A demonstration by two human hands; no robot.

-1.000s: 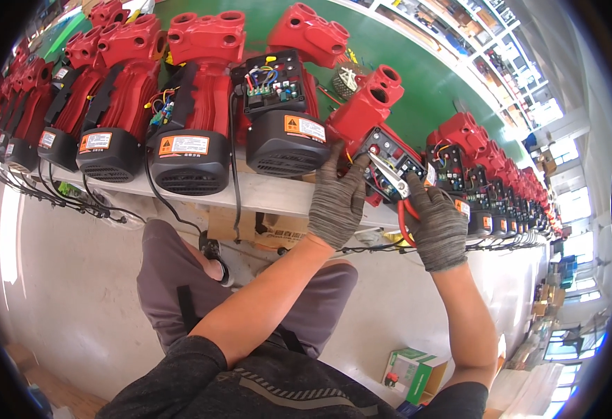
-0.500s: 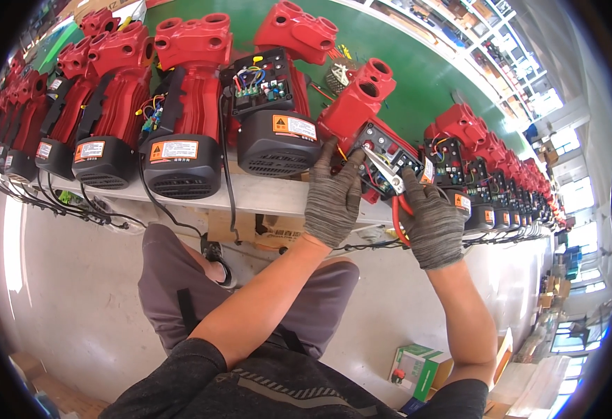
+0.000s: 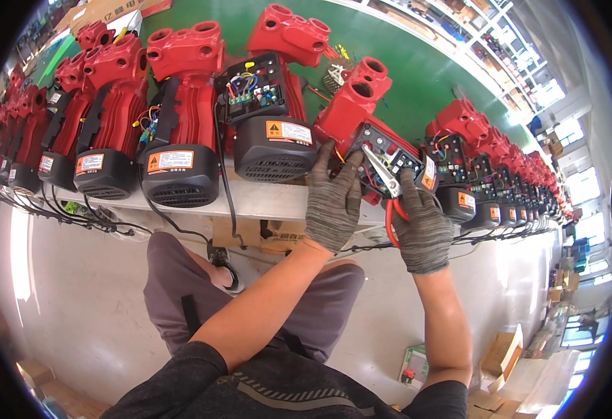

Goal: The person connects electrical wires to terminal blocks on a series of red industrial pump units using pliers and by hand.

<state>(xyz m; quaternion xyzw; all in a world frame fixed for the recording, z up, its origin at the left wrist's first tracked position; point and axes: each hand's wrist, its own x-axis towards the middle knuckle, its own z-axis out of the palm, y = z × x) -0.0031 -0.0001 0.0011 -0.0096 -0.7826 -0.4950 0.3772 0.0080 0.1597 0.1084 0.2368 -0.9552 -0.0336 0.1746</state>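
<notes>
Red metal pumps with black end covers point(image 3: 117, 98), one row, standing along the bench edge at 10 to 11 o'clock from the person; wires and boards show in some opened boxes.

Left hand point(image 3: 332, 206), grey knitted glove, at 12 o'clock: fingers bent against the near edge of the pump in work, forefinger beside the plier tips; whether it pinches a wire cannot be told.

Pump in work point(image 3: 351, 112), one, red, set askew on the green bench point(image 3: 418, 105) between 12 and 1 o'clock; wiring box point(image 3: 400, 159) uncovered.

Pliers point(image 3: 391, 184), one pair, bare metal with red handles, lying over the box, tips among its fittings; what they nip is too small to tell.

Right hand point(image 3: 423, 234), same glove, at 1 o'clock: closed around the plier handles.

Further red pumps point(image 3: 463, 122), one row, at 1 to 2 o'clock.

Handling note, by judgement: the left hand should brace the casing, forefinger clear of the bite; the tips should meet the fitting squarely, away from the board; the right hand should squeeze evenly, without twisting.

Orientation note: pump's ported neck points to 1 o'clock, its motor's long axis running roughly 10 to 4; pliers' long axis runs 11 to 5, tips toward 11.
</notes>
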